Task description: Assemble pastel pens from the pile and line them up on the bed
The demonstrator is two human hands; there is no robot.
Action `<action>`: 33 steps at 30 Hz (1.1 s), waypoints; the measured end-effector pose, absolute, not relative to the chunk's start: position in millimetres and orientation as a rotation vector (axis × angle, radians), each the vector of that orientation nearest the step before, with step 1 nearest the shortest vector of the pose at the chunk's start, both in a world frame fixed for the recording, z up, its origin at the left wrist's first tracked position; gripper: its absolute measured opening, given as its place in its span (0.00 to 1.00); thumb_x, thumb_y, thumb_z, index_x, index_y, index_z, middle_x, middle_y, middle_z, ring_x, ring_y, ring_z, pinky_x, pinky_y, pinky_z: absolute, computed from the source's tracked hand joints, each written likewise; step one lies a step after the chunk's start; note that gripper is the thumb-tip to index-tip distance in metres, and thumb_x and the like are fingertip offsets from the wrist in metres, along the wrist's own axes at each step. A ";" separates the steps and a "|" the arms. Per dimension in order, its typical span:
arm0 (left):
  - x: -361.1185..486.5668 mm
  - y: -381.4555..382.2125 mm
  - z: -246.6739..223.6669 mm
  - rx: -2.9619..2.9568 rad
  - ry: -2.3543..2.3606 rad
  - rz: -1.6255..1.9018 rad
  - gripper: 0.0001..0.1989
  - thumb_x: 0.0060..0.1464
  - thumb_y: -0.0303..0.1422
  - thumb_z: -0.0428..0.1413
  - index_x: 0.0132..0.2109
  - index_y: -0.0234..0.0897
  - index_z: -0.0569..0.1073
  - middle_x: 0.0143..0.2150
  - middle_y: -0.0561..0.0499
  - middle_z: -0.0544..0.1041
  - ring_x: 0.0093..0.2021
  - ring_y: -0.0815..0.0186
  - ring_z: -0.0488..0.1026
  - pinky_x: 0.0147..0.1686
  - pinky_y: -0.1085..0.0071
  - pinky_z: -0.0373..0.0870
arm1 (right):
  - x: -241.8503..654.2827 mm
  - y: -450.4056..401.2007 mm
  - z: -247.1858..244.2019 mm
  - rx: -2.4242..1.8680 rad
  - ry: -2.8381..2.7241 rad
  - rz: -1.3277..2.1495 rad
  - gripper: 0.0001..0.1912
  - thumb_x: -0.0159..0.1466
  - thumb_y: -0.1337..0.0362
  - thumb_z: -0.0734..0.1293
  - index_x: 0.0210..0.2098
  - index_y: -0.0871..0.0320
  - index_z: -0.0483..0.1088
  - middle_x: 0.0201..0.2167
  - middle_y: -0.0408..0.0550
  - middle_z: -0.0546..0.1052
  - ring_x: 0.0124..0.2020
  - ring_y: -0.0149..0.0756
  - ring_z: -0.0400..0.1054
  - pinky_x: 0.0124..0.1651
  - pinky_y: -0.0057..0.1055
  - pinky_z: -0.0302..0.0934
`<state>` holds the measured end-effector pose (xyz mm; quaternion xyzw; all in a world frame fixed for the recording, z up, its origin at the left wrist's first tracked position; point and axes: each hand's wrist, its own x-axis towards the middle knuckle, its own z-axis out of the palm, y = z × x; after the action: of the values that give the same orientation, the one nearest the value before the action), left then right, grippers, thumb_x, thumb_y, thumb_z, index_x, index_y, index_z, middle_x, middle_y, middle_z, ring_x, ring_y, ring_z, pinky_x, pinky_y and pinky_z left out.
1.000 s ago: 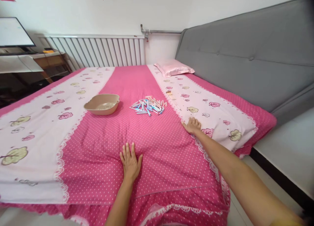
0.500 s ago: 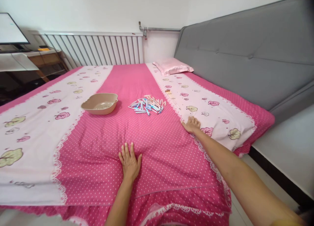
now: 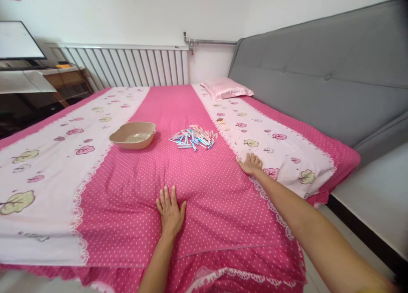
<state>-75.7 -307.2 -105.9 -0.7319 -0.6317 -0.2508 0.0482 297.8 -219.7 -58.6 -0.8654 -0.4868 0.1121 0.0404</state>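
Note:
My left hand (image 3: pixel 171 211) lies flat on the pink dotted bedcover (image 3: pixel 207 223), fingers spread and holding nothing. Farther off to the right, my right hand (image 3: pixel 251 164) rests on the cover by the lace border, its thumb apart from the fingers and nothing visible in it. Beyond both hands lies a loose pile of slim pens (image 3: pixel 194 137) in pink, blue, white and lilac. A beige plastic basin (image 3: pixel 132 143) stands left of the pile. To the pile's right are several thin brushes (image 3: pixel 223 124) with pale handles and a slender whitish stick (image 3: pixel 231 138).
A pink pillow (image 3: pixel 225 89) lies at the far right, beside the grey padded headboard (image 3: pixel 318 51). A white radiator (image 3: pixel 127 66) runs along the back wall. At the far left, a monitor (image 3: pixel 21 40) stands on a desk (image 3: pixel 65 78).
The view has tilted up slightly, so everything sits a little lower and farther right. Both hands stay in place on the cover.

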 end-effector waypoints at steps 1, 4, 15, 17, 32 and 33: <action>-75.8 -307.0 -106.3 -2.230 -1.927 -0.769 0.30 0.61 0.41 0.45 0.65 0.28 0.55 0.68 0.32 0.50 0.70 0.50 0.38 0.64 0.46 0.37 | 297.6 -219.5 -58.5 -2.651 -1.491 0.345 0.45 0.63 0.40 0.45 0.67 0.69 0.39 0.69 0.59 0.39 0.69 0.51 0.32 0.66 0.46 0.29; -75.4 -306.3 -107.1 -2.225 -1.947 -0.781 0.30 0.61 0.41 0.44 0.65 0.28 0.55 0.68 0.33 0.50 0.70 0.50 0.37 0.64 0.45 0.37 | 297.7 -219.2 -58.4 -2.650 -1.499 0.351 0.46 0.62 0.40 0.44 0.67 0.69 0.39 0.69 0.59 0.39 0.69 0.51 0.32 0.66 0.46 0.29; -76.9 -305.8 -108.9 -2.246 -1.965 -0.771 0.30 0.61 0.41 0.43 0.65 0.28 0.55 0.69 0.34 0.49 0.70 0.51 0.35 0.64 0.45 0.36 | 296.0 -219.8 -55.9 -2.662 -1.501 0.370 0.46 0.62 0.40 0.44 0.68 0.69 0.38 0.69 0.59 0.38 0.69 0.51 0.31 0.66 0.46 0.29; -77.0 -305.3 -109.7 -2.250 -1.972 -0.758 0.30 0.61 0.40 0.43 0.66 0.28 0.55 0.69 0.33 0.49 0.70 0.51 0.35 0.64 0.45 0.36 | 296.0 -219.8 -55.4 -2.662 -1.504 0.372 0.46 0.62 0.40 0.44 0.68 0.68 0.37 0.69 0.59 0.38 0.69 0.51 0.31 0.66 0.46 0.29; -80.9 -303.5 -108.9 -2.280 -2.012 -0.661 0.32 0.60 0.42 0.42 0.67 0.31 0.51 0.70 0.35 0.46 0.70 0.51 0.33 0.64 0.44 0.36 | 298.8 -217.3 -61.0 -2.638 -1.510 0.339 0.45 0.62 0.40 0.44 0.67 0.68 0.40 0.69 0.59 0.39 0.69 0.51 0.33 0.66 0.46 0.29; -81.0 -303.4 -108.7 -2.278 -2.014 -0.654 0.32 0.60 0.42 0.42 0.67 0.31 0.52 0.70 0.35 0.46 0.70 0.51 0.34 0.64 0.44 0.36 | 298.8 -217.4 -61.1 -2.635 -1.511 0.337 0.45 0.62 0.40 0.44 0.67 0.68 0.40 0.69 0.59 0.40 0.69 0.51 0.33 0.66 0.46 0.29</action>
<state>-81.0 -303.4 -108.7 -0.7323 -0.6475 -0.2104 0.0159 298.8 -217.4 -61.1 -0.8614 -0.4940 0.1102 0.0425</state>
